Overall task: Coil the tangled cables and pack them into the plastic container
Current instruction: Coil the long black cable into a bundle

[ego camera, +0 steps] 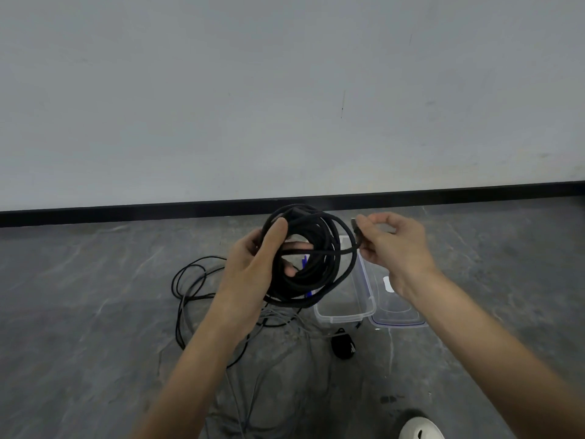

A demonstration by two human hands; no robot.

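Gripping a coil of black cable [308,258] at the centre of the frame, left hand [253,264] wrapped around the coil's left side with the thumb lying over the loops and fingertips showing through the middle. Pinching the cable's free end, with its connector [355,228], between thumb and fingers of the right hand [392,248] just right of the coil, a short run of cable crossing from the coil to that hand. Holding the coil up above the grey floor [95,296], partly in front of the clear plastic container [345,315] lying open just below and right of centre. Lying just beside the container on its right, a clear lid [399,321] with a blue seal. Sprawling loose on the floor at lower centre and left, more tangled cables [190,299], black and grey. Sitting below the container, a small black object [342,345]. Peeking in at the bottom right edge, a white shoe [421,429]. Filling the upper half, a pale wall [285,90] with a black skirting strip [126,213].
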